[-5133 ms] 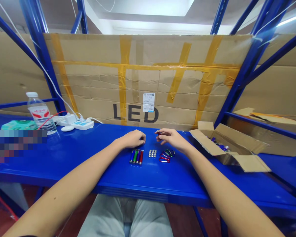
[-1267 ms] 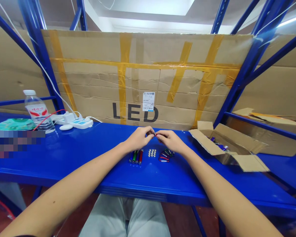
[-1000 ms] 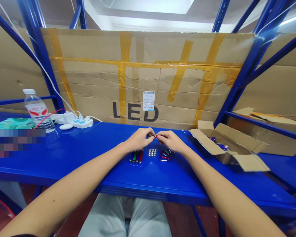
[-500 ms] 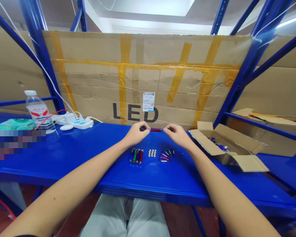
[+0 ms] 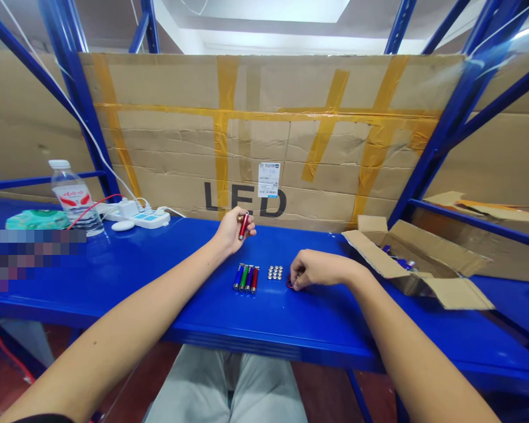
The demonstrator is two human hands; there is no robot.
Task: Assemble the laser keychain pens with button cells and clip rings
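My left hand (image 5: pixel 230 232) is raised a little above the blue shelf (image 5: pixel 167 288) and pinches a small red flashlight (image 5: pixel 243 225), tilted nearly upright. My right hand (image 5: pixel 314 270) rests low on the shelf with its fingers curled over the pile of coloured carabiner clips (image 5: pixel 290 285), which it mostly hides. Between the hands lie a row of several small flashlights (image 5: pixel 245 278) in blue, green and red, and a cluster of small silver button cells (image 5: pixel 275 272).
An open cardboard box (image 5: pixel 405 264) with more small parts stands at the right. At the back left are a water bottle (image 5: pixel 74 197), a white power strip (image 5: pixel 141 218) with cables, and a green packet (image 5: pixel 37 220). A taped cardboard wall marked LED (image 5: pixel 264 135) closes the back.
The hands, which met over the red flashlight, have parted. My left hand keeps it and has turned it upright; my right hand has dropped onto the carabiner pile.
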